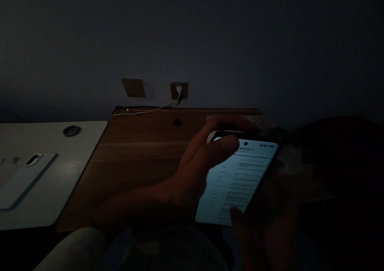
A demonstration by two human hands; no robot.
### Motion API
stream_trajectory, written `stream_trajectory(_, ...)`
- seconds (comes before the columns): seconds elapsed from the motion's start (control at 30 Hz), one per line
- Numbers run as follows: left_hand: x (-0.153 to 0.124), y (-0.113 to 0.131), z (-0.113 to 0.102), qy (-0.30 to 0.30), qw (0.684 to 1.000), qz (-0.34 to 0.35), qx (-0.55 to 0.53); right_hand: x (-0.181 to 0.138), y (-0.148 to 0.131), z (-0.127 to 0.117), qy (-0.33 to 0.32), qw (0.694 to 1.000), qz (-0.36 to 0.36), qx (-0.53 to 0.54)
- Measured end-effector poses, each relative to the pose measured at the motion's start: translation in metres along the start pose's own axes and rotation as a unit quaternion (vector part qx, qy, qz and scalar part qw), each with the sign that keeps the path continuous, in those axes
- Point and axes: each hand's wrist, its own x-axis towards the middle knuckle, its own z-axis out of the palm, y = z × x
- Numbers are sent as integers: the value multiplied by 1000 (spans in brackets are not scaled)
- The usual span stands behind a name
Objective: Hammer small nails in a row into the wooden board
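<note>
A smartphone (pixel 237 183) with a lit screen full of small text is tilted in front of me above the wooden desk. My left hand (pixel 195 167) is closed around its upper left side, the thumb lying over the top of the screen and the index finger behind the top edge. Down at the lower right, my right hand (pixel 270 235) is in deep shadow. Its thumb touches the bottom right part of the screen, and the hand closes on that side of the phone. Most of its fingers are lost in the dark.
The wooden desk (pixel 135 155) adjoins a white table (pixel 81 155) bearing a flat pale slab with a dark oblong opening (pixel 27 179) and a small round dark object (pixel 71 130). A wall socket (pixel 179 90) holds a plug with a white cable (pixel 147 111). The right side is very dark.
</note>
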Motion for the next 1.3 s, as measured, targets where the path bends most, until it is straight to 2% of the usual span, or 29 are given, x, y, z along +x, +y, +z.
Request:
stream_trajectory(0.4, 2, 1, 0, -1, 1000, 5, -2, -4, 2, -1, -21, 999, -27, 18)
stream_trajectory(0.9, 2, -1, 2, 0, 1000, 18, -17, 2, -4, -1, -22, 1000, -13, 1)
stream_trajectory(1.0, 2, -1, 1, 0, 1000, 13, -15, 3, -3, -1, -5, 1000, -10, 11)
stream_trajectory(1.3, 2, 0, 3, 6, 1000, 10, -14, -7, 5, -3, -28, 998, -50, -4)
